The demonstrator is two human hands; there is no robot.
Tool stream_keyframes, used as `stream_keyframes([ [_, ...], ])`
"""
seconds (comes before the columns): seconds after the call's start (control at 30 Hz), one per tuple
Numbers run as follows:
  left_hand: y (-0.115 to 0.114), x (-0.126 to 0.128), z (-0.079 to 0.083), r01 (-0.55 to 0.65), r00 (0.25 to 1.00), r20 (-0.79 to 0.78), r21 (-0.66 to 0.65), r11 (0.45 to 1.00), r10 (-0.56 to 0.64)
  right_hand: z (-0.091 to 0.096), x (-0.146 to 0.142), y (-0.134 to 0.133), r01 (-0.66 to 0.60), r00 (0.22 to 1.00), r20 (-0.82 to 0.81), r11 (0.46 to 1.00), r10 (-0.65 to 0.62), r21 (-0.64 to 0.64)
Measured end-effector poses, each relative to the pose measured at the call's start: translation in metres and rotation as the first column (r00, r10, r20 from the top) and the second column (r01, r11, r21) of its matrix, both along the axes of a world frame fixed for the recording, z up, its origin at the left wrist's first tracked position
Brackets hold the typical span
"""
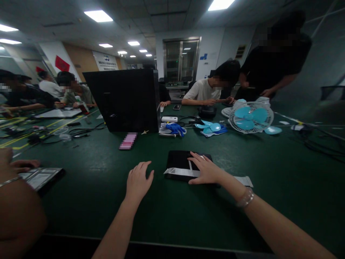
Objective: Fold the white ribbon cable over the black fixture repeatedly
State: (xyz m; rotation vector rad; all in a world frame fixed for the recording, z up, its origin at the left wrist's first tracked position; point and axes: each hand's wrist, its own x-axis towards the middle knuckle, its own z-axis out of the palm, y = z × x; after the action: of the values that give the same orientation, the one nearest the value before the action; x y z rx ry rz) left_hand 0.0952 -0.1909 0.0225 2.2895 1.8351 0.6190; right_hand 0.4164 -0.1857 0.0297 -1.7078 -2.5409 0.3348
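Observation:
A flat black case-like object point(175, 159) lies on the green table point(167, 212) in front of me. A pale grey strip point(183, 172) crosses its near side, and the strip's other end shows to the right past my wrist. My right hand point(206, 169) rests on the right part of the black object, fingers spread and lying over it. To the left of it, apart from it, my left hand point(138, 180) is at the table with thumb and fingers apart and holds nothing. My right palm hides part of the black object.
Behind stand a large black panel-like box point(124, 100), a pink phone-like item point(128, 140), keys point(145, 132), blue-and-white gloves point(175, 129), blue fan blades point(208, 126) and a fan point(251, 117). At left, another person's arm point(18, 201) is near a flat device point(43, 178). Cables lie at both sides.

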Motion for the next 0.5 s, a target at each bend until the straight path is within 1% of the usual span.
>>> stream_keyframes([
  [0.13, 0.000, -0.001, 0.002, 0.004, 1.000, 0.009, -0.028, 1.000, -0.004, -0.002, 0.038, -0.006, 0.109, 0.994, 0.031, 0.993, -0.108, -0.038],
  [0.27, 0.000, 0.000, 0.003, 0.009, 1.000, 0.016, -0.046, 0.999, -0.008, -0.006, 0.089, -0.016, 0.259, 0.965, 0.066, 0.964, -0.255, -0.064],
  [0.37, 0.000, 0.000, 0.002, 0.005, 1.000, 0.019, -0.057, 0.998, -0.004, -0.010, 0.132, -0.025, 0.393, 0.918, 0.074, 0.917, -0.389, -0.061],
  [0.5, 0.000, 0.000, 0.002, 0.013, 1.000, 0.006, -0.051, 0.999, -0.012, -0.018, 0.190, -0.038, 0.570, 0.821, 0.068, 0.820, -0.567, -0.046],
])
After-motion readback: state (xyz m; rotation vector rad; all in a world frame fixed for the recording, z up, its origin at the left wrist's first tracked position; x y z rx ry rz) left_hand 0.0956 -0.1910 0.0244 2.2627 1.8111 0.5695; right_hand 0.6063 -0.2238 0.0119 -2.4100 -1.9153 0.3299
